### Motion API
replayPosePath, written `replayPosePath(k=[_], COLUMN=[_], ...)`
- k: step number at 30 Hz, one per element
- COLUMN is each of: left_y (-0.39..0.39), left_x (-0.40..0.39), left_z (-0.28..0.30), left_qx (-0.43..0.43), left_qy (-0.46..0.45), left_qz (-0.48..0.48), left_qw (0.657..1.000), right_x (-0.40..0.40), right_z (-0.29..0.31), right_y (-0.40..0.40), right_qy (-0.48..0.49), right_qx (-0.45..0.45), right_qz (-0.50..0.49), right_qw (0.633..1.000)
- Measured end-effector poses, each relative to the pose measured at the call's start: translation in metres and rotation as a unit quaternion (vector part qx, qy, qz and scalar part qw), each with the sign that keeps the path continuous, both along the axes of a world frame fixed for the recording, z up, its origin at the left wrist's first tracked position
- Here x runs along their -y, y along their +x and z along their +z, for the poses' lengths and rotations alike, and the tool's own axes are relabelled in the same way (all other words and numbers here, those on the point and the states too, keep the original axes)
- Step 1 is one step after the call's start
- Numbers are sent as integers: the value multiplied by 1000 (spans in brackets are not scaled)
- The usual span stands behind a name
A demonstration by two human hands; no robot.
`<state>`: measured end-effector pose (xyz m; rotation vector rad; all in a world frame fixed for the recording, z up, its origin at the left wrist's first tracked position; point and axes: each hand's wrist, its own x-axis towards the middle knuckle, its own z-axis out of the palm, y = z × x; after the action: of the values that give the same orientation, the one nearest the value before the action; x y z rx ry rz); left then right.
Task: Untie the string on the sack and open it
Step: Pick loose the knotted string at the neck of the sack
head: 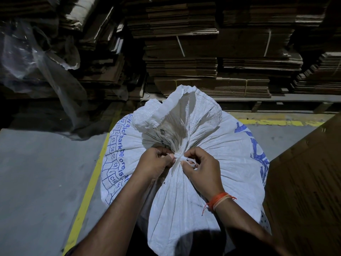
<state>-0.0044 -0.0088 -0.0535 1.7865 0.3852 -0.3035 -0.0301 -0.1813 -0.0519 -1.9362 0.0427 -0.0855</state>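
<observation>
Pinching flat white string (178, 158), both hands (200, 168) grip the woven sack's (212, 145) gathered neck.

The sack (184, 191) is white woven plastic, matt and creased; its string (178, 159) is flat white plastic tape. Behind, stacked cardboard (203, 52) looks rough and brown; the floor (36, 172) is dull grey concrete.

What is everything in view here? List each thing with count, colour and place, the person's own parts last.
sack: one, white with blue print, centre, neck tied.
string: one, white, knotted round the sack neck.
flattened cardboard stacks: many, brown, along the back.
plastic sheeting: clear, upper left.
floor line: yellow, on grey floor left of the sack and behind it.
cardboard sheet: one, brown, right edge.
wrist threads: orange, on the right wrist.
left hand: one, pinches the string at the knot.
right hand: one, pinches the string's loop.
</observation>
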Motion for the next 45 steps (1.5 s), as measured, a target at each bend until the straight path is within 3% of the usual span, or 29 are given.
replayPosePath(k=[45], left_y=[-4], left_x=[2], left_z=[2], left_qx=[8], left_qy=[-23], left_qz=[4], left_qw=[1000], right_x=[0], right_z=[1], right_y=[0], right_qy=[-16], right_qx=[3], right_qz=[-2], right_qw=[1000])
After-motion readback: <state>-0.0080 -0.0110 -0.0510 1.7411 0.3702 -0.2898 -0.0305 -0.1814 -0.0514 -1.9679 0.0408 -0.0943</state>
